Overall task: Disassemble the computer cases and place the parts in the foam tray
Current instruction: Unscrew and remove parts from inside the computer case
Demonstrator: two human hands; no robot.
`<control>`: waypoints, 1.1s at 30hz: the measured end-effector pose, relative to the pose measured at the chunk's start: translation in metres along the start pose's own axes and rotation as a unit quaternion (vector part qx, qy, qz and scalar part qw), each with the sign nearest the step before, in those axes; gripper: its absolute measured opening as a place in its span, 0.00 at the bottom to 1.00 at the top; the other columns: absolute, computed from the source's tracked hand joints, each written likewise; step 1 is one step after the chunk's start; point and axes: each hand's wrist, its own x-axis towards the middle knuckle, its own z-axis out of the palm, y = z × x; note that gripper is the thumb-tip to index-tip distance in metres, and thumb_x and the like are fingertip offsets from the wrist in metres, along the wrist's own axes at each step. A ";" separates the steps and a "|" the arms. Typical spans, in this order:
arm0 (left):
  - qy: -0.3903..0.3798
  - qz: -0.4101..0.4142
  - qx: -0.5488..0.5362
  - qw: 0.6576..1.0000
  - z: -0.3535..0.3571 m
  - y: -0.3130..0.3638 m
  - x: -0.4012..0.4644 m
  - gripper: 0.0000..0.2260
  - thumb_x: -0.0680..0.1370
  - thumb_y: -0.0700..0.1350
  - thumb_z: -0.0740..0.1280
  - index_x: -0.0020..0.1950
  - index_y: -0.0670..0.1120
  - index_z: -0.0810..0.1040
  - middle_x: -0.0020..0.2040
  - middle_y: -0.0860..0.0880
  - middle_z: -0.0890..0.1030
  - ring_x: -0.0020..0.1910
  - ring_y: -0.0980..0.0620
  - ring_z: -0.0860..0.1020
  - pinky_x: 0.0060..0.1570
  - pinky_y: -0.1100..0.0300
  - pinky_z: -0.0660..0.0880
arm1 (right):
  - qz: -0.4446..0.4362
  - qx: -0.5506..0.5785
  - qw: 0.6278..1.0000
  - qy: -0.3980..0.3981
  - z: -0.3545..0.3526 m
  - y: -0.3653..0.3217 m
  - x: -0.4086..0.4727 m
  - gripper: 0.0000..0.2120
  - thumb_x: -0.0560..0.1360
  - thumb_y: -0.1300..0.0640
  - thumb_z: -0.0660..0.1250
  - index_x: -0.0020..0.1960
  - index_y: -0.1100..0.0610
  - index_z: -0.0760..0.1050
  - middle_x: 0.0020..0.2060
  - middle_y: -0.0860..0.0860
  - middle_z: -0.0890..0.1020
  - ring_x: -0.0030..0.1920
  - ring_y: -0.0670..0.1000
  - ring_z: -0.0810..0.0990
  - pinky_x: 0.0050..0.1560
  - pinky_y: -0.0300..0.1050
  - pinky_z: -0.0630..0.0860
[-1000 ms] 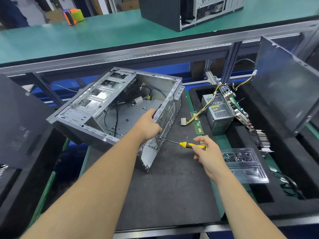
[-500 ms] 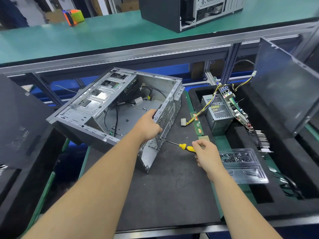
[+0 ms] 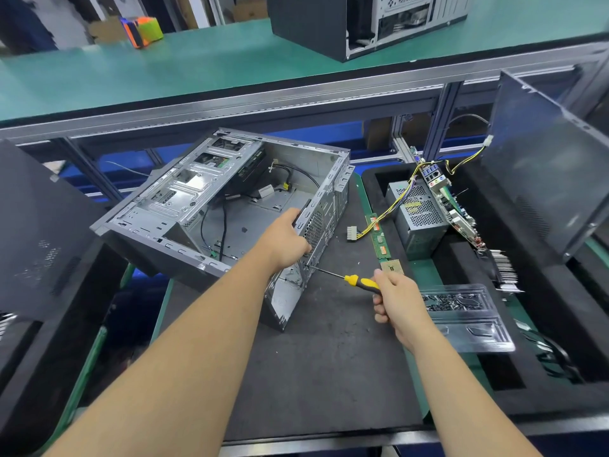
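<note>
An open grey computer case lies tilted on the dark work mat, its inside facing up with loose cables. My left hand grips the rim of the case's rear panel. My right hand grips a yellow-handled screwdriver, whose tip touches the lower rear corner of the case. To the right, the black foam tray holds a power supply, a motherboard standing on edge and a heatsink.
A memory stick and a CPU lie on the mat's right edge. A clear plastic screw tray sits by my right hand. Black side panels stand at far left and right. Another case stands on the green bench behind.
My right hand has closed around the screwdriver handle and slid a little left toward the case. My left hand and the case have stayed in place.
</note>
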 end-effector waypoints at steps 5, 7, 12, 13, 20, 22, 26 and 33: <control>-0.002 0.001 0.000 1.000 0.000 0.001 0.000 0.24 0.75 0.33 0.69 0.69 0.48 0.72 0.46 0.47 0.79 0.38 0.49 0.75 0.41 0.55 0.74 | -0.069 0.013 0.998 0.002 -0.002 -0.004 -0.004 0.05 0.80 0.63 0.66 0.48 0.55 0.78 0.43 0.52 0.78 0.33 0.51 0.70 0.34 0.45 0.72; -0.001 0.001 -0.003 1.000 0.000 0.001 0.000 0.24 0.75 0.32 0.69 0.69 0.48 0.72 0.46 0.47 0.80 0.38 0.49 0.76 0.41 0.56 0.75 | -0.058 0.049 0.997 -0.024 -0.005 -0.004 -0.006 0.09 0.79 0.67 0.67 0.51 0.54 0.78 0.46 0.55 0.76 0.35 0.51 0.72 0.40 0.48 0.73; 0.000 0.002 -0.004 1.000 0.001 -0.001 0.000 0.24 0.75 0.33 0.69 0.69 0.49 0.72 0.50 0.45 0.82 0.38 0.49 0.76 0.40 0.55 0.75 | -0.039 0.095 0.993 -0.052 -0.003 -0.007 -0.009 0.08 0.78 0.63 0.70 0.55 0.55 0.77 0.50 0.55 0.77 0.44 0.50 0.78 0.41 0.46 0.78; 0.001 0.002 -0.004 1.000 0.001 -0.001 0.000 0.24 0.75 0.33 0.69 0.69 0.49 0.72 0.50 0.45 0.82 0.38 0.49 0.76 0.40 0.55 0.76 | -0.022 0.074 0.996 -0.039 -0.001 -0.009 -0.009 0.06 0.79 0.57 0.70 0.55 0.55 0.77 0.49 0.55 0.78 0.42 0.50 0.79 0.39 0.46 0.79; 0.000 0.000 -0.008 1.000 0.001 -0.001 0.001 0.25 0.75 0.32 0.69 0.68 0.51 0.72 0.46 0.46 0.81 0.34 0.50 0.75 0.35 0.58 0.74 | 0.001 -0.040 0.999 0.007 0.001 -0.003 -0.003 0.13 0.82 0.52 0.62 0.45 0.58 0.79 0.30 0.54 0.75 0.25 0.49 0.68 0.24 0.38 0.65; 0.000 0.000 -0.008 1.000 0.001 -0.002 0.001 0.25 0.75 0.33 0.69 0.68 0.51 0.72 0.46 0.46 0.81 0.34 0.50 0.75 0.34 0.58 0.73 | -0.031 -0.027 0.999 0.017 0.001 -0.002 -0.003 0.08 0.81 0.56 0.66 0.45 0.57 0.79 0.36 0.55 0.77 0.29 0.48 0.70 0.27 0.41 0.68; 0.001 0.002 -0.004 1.000 0.001 -0.002 0.002 0.26 0.75 0.33 0.70 0.70 0.51 0.72 0.50 0.45 0.82 0.36 0.49 0.75 0.36 0.56 0.74 | -0.054 0.026 0.998 0.006 -0.002 -0.005 -0.003 0.06 0.76 0.63 0.72 0.52 0.55 0.79 0.45 0.58 0.77 0.34 0.51 0.71 0.39 0.48 0.71; -0.001 0.004 -0.011 1.000 0.001 -0.004 0.003 0.26 0.75 0.33 0.70 0.70 0.51 0.72 0.49 0.45 0.81 0.33 0.51 0.74 0.34 0.59 0.72 | 0.024 0.022 0.999 0.001 0.003 -0.010 -0.004 0.13 0.80 0.46 0.67 0.51 0.56 0.77 0.39 0.53 0.76 0.30 0.50 0.72 0.27 0.42 0.70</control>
